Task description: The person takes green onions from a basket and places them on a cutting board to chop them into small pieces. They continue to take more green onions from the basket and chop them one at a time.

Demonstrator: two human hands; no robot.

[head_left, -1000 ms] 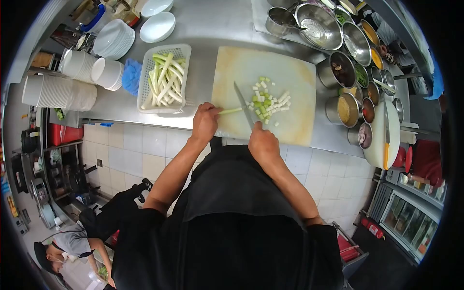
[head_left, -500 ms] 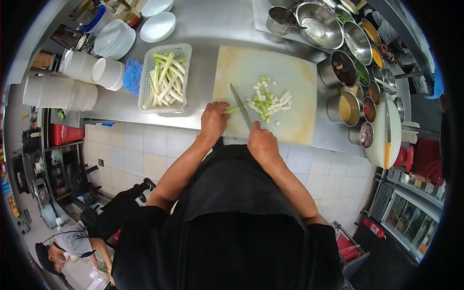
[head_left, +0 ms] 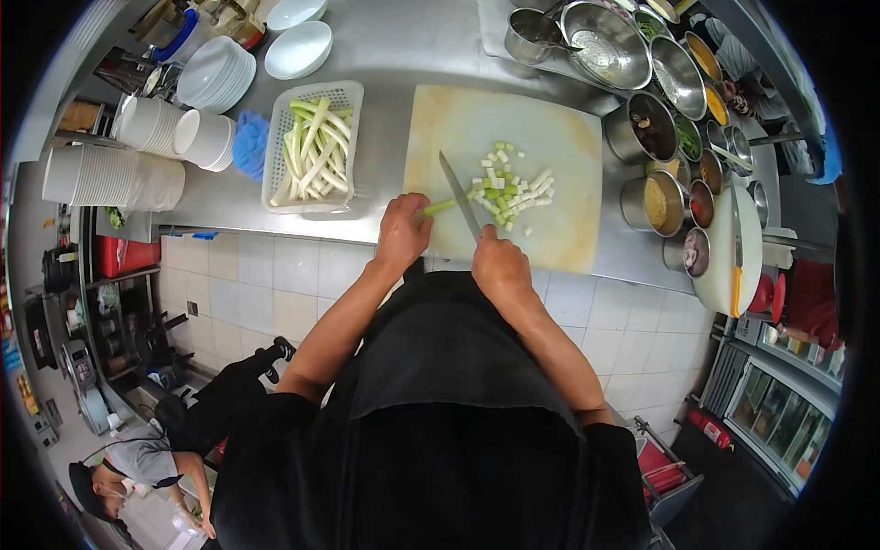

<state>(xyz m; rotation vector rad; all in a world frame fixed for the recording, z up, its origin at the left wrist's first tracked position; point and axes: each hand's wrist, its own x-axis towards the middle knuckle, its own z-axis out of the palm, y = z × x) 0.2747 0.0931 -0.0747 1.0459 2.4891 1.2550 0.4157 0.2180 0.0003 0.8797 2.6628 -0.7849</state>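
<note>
On the pale cutting board, my right hand is closed round the handle of a kitchen knife. The blade points up and to the left, across the end of a pale green onion stalk. My left hand pinches that stalk at the board's left edge, its fingertips partly hidden. Right of the blade lie chopped green onion pieces, white and light green, with a few longer white ones. A white plastic basket to the left holds several uncut green onion stalks.
Stacked white bowls and a blue cloth are left of the basket. Metal pots of ingredients crowd the right side, near a round board with another knife. At lower left, a co-worker bends over.
My hands hold nearly the same position. The knife has shifted very slightly, still across the stalk, and the pieces beside the blade have moved a little.
</note>
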